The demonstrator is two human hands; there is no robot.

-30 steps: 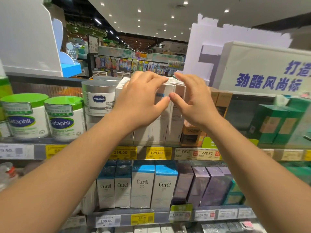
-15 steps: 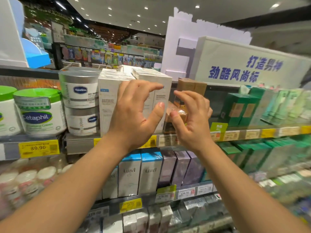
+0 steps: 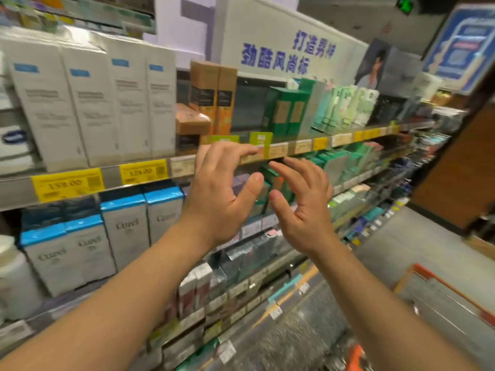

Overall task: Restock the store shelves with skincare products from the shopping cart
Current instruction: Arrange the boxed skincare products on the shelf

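Tall white skincare boxes (image 3: 91,103) with small blue labels stand in a row on the upper shelf (image 3: 112,178), left of centre. My left hand (image 3: 219,194) and my right hand (image 3: 302,202) hover in mid-air in front of the shelf edge, to the right of and below those boxes. Both hold nothing, with fingers spread and loosely bent, thumbs nearly facing each other. The orange-rimmed shopping cart (image 3: 439,293) shows at the lower right; its contents are not visible.
Brown and orange boxes (image 3: 213,95) and green boxes (image 3: 286,111) fill the upper shelf to the right. Blue-topped Curel boxes (image 3: 126,226) stand on the shelf below. Yellow price tags (image 3: 67,183) line the shelf edge. The aisle floor (image 3: 401,245) runs along the right.
Both hands have let go of the white boxes and drawn back, down and to the right. The view has swung right and down, bringing the cart into sight.
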